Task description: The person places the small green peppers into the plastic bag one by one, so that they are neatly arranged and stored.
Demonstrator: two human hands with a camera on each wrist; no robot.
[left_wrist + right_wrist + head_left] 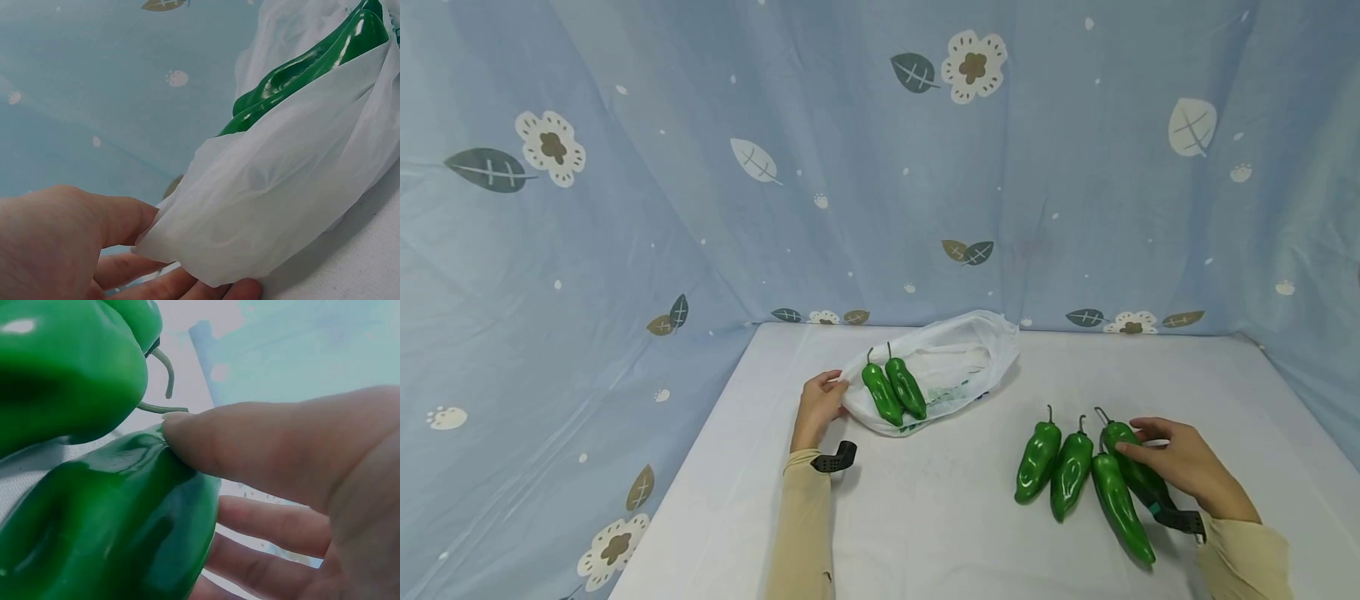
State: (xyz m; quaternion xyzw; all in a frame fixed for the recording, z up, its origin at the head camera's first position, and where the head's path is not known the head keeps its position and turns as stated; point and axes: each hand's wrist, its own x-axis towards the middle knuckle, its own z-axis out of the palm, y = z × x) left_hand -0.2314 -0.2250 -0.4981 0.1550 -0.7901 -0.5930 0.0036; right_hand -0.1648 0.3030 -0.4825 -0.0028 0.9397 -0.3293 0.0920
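My left hand [820,408] pinches the left edge of a white plastic bag [1000,343], thumb outside and fingers beneath, as the left wrist view shows. Two green peppers [904,388] lie side by side at the bag's left end, stems pointing away. Over on the right, my right hand [1187,462] holds another green pepper [1138,477] near its stem end. In the right wrist view the thumb presses the near side of that pepper [112,519], with the fingers at its far side, partly hidden.
Three more green peppers lie close by: one [1118,510] right beside the held pepper, then a second [1072,477] and a third [1038,463] to its left. A blue patterned curtain [865,167] hangs behind the white table [925,517].
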